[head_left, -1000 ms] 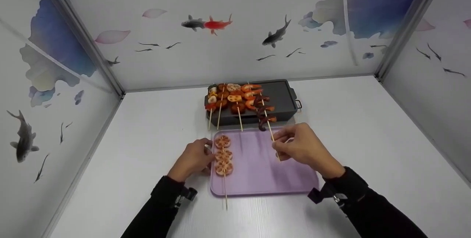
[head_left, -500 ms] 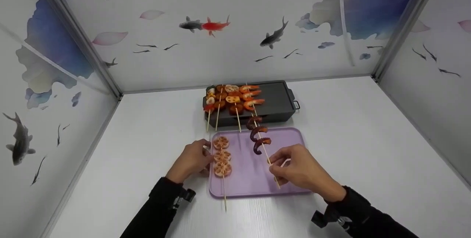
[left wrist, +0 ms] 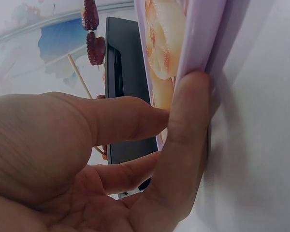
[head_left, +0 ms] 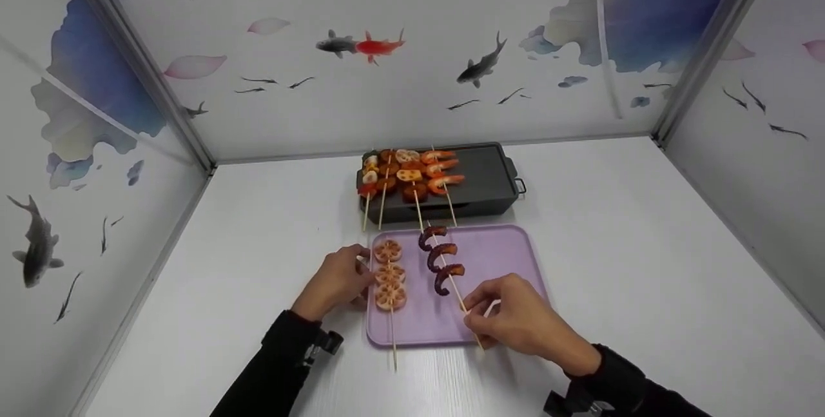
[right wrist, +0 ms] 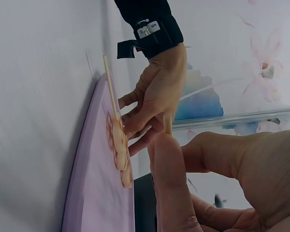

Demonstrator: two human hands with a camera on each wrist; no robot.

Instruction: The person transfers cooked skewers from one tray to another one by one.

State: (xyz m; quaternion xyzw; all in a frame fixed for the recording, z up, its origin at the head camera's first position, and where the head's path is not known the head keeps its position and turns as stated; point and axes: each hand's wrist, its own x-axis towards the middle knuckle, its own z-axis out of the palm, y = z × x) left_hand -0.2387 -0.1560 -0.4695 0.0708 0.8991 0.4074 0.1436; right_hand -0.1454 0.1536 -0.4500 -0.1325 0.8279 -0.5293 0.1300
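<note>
My right hand (head_left: 515, 314) pinches the lower stick of a skewer of curled dark-red octopus tentacles (head_left: 445, 251), held tilted over the middle of the pale purple tray (head_left: 499, 252). In the right wrist view, the stick's end (right wrist: 167, 124) pokes out between thumb and finger. At the tray's left edge, my left hand (head_left: 338, 275) grips the rim; in the left wrist view the thumb is on the inner side and a finger (left wrist: 191, 111) on the outer. Beside that hand lies a skewer of lotus root slices (head_left: 390, 274), its stick reaching past the tray's front edge.
Behind the tray stands a dark grey grill (head_left: 483, 175) with wire handles. On its left part lie mixed-food skewers (head_left: 385, 172) and a shrimp skewer (head_left: 441, 169), with several sticks overhanging its front. Painted wall panels (head_left: 412, 95) enclose the white table (head_left: 612, 223).
My right hand has brought the octopus skewer off the grill, towards me and slightly left, to above the tray. The left hand keeps its place on the tray's rim.
</note>
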